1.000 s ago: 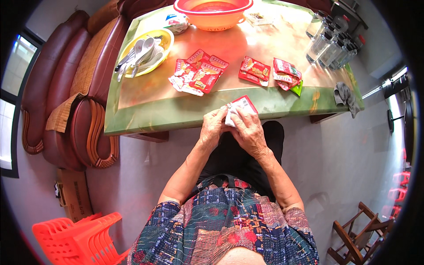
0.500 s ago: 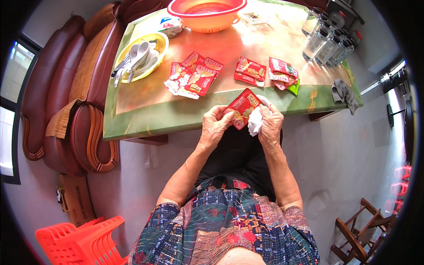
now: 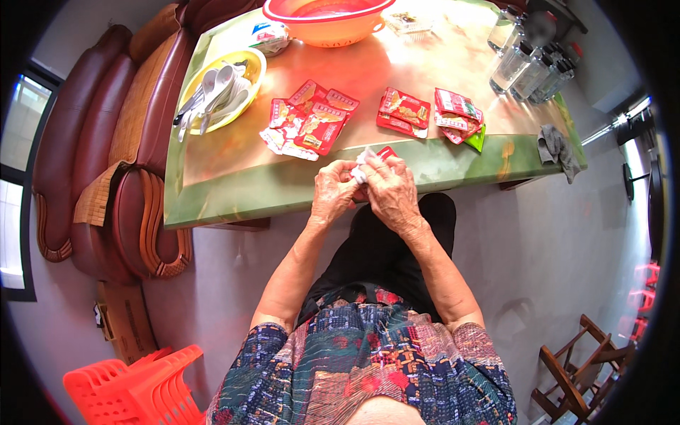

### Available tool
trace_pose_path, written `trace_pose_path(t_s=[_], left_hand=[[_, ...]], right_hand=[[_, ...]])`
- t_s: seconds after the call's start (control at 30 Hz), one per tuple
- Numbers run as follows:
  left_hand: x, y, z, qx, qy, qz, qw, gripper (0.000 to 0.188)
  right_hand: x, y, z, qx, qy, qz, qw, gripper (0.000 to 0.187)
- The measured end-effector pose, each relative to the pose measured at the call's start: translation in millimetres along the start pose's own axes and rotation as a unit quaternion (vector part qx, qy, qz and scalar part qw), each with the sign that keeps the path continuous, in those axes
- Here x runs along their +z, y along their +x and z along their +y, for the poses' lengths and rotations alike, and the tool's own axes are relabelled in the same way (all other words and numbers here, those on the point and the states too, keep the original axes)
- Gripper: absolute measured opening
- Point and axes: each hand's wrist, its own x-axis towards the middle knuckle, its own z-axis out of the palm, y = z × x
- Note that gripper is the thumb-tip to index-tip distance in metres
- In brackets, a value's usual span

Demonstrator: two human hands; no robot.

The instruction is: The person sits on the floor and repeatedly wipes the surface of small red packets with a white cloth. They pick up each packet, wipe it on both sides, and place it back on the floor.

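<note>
Gripping one red packet (image 3: 386, 152), both hands close at the green-edged table (image 3: 234, 191) beside a brown sofa (image 3: 106, 142).

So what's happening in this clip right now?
A seated person holds a small red and white packet between the left hand and right hand, at the near edge of a green-rimmed table. More red packets lie spread on the tabletop, beside a yellow bowl of spoons.

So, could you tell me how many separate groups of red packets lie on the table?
3: a left pile, a middle stack, a right pile. One more packet sits between the hands, mostly hidden.
</note>
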Motion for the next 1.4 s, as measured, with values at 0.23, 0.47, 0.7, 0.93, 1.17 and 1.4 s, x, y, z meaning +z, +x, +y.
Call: trace_pose_path(t_s=[0.23, 0.47, 0.7, 0.93, 1.17, 1.4], left_hand=[[2.8, -4.3, -4.2, 0.013, 0.0, 0.02, 1.0, 0.036], [2.7, -2.1, -4.9, 0.002, -0.032, 0.012, 0.999, 0.034], [0.6, -3.9, -2.9, -0.002, -0.056, -0.005, 0.998, 0.035], [2.3, -2.7, -8.1, 0.003, -0.041, 0.016, 0.999, 0.037], [0.6, -1.2, -9.7, 0.014, -0.037, 0.004, 0.999, 0.036], [0.4, -0.3, -6.4, 0.005, -0.026, -0.004, 1.0, 0.035]], right_hand=[[10.6, 3.8, 12.5, 0.109, -0.116, 0.049, 0.986, 0.037], [-1.5, 6.5, 4.5, 0.022, -0.046, -0.015, 0.999, 0.042], [-4.4, -19.8, 2.5, 0.037, -0.065, -0.009, 0.997, 0.044], [-10.0, -39.1, 5.7, 0.086, -0.172, -0.013, 0.981, 0.045], [-26.5, -39.1, 2.0, 0.055, -0.078, -0.021, 0.995, 0.042], [-8.7, -5.1, 6.5, 0.062, -0.089, -0.049, 0.993, 0.046]])
